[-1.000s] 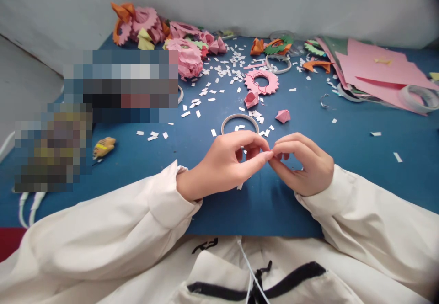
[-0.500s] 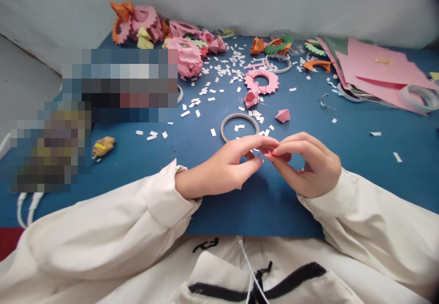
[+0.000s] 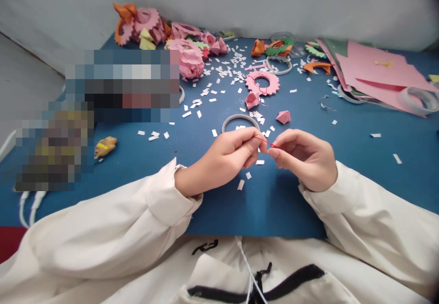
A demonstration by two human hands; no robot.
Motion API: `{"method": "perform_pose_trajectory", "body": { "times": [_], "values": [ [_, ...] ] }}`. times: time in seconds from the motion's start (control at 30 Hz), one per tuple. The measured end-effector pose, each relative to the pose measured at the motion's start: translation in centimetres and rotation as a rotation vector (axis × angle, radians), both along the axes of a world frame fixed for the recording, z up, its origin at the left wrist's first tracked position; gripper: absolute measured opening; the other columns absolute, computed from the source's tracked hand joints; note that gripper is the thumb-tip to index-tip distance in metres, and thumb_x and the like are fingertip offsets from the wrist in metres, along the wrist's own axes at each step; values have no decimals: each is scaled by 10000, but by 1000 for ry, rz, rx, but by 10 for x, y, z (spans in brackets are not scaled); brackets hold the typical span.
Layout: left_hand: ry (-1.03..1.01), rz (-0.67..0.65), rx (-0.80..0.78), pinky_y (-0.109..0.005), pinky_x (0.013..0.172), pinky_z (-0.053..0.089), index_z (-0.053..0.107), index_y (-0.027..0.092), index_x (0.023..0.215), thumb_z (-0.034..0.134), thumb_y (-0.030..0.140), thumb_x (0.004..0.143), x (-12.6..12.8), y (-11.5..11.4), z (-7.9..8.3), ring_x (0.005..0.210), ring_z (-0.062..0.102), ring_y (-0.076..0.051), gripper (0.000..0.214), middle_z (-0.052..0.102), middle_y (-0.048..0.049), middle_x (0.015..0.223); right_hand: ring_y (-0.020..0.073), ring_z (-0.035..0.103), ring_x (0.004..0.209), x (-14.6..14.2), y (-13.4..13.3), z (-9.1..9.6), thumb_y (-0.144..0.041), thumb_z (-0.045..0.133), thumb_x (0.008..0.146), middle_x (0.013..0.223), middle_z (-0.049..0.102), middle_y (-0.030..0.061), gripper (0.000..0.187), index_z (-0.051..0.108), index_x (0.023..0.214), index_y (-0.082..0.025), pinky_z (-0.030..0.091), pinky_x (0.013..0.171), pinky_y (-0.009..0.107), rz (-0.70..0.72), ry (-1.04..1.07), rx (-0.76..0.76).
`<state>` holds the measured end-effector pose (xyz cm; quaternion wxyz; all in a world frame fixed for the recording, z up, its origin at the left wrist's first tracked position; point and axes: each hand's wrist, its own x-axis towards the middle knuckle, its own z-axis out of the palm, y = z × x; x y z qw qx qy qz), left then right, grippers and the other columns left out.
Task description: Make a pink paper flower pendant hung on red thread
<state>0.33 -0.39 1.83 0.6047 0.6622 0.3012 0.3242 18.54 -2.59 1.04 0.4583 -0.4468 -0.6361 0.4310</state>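
Note:
A thin red thread (image 3: 265, 141) runs tight across the small gap between my two hands. My left hand (image 3: 236, 155) pinches one end of it between thumb and forefinger, the other fingers curled under. With thumb and fingertips, my right hand (image 3: 303, 157) grips the thread's other part; a small red bit shows at the tips. Just behind my left hand lies a tape ring (image 3: 241, 117), partly hidden by it. A folded pink paper piece (image 3: 283, 117) sits beyond my right hand, apart from it.
White paper scraps (image 3: 226, 73) are strewn over the blue table (image 3: 219, 212). Farther back are a pink paper ring (image 3: 262, 83) and a pile of folded paper pieces (image 3: 147, 23). Pink sheets (image 3: 373, 66) and a tape roll (image 3: 421, 100) lie right; a small yellow figure (image 3: 105, 146) lies left.
My left fingers have closed into a pinch on the thread. The hands have drawn slightly apart, and the thread now stretches straight between them. Scraps beneath my left hand have come into view.

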Motion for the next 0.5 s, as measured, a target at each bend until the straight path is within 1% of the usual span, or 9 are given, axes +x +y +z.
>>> {"method": "perform_pose_trajectory", "body": {
  "times": [0.1, 0.17, 0.23, 0.3, 0.4, 0.5],
  "values": [
    [-17, 22, -21, -198, 488, 326, 503, 138, 803, 360, 273, 941, 0, 0, 0, 496, 371, -57, 241, 418, 39, 564, 36, 513, 458, 0, 2, 1, -199, 695, 731, 611, 582, -43, 85, 616, 756, -180, 443, 425, 152, 4, 86, -95],
    [3, 66, -22, -203, 484, 324, 507, 136, 804, 371, 278, 935, 0, 0, 0, 493, 372, -61, 236, 415, 39, 558, 40, 499, 436, 0, 4, 0, -221, 695, 734, 568, 563, -49, 89, 619, 746, -178, 425, 402, 157, 20, 143, -164],
    [36, 98, -12, -206, 490, 334, 525, 131, 831, 415, 272, 914, 1, 0, 1, 519, 396, -70, 197, 428, 33, 576, 46, 490, 420, 1, 6, -2, -248, 699, 732, 525, 550, -52, 106, 621, 747, -177, 404, 381, 160, 52, 181, -235],
    [82, 86, 10, -209, 511, 355, 545, 133, 875, 474, 273, 883, 2, -1, 1, 574, 439, -82, 157, 478, 16, 643, 53, 494, 412, 1, 6, -3, -262, 708, 723, 497, 548, -52, 124, 623, 747, -175, 393, 370, 159, 74, 191, -283],
    [133, 51, 67, -212, 540, 380, 556, 143, 896, 503, 296, 865, 3, -2, 0, 638, 485, -91, 166, 539, -3, 748, 54, 510, 409, 0, 6, -2, -246, 722, 704, 492, 561, -48, 126, 627, 732, -167, 394, 361, 151, 66, 163, -288],
    [168, 66, 128, -202, 542, 381, 557, 144, 832, 472, 300, 884, 3, -3, -1, 617, 470, -77, 185, 522, 18, 703, 46, 530, 415, -2, 4, 0, -191, 750, 658, 517, 582, -50, 129, 639, 718, -165, 414, 372, 137, 43, 128, -258]
  ]
}}
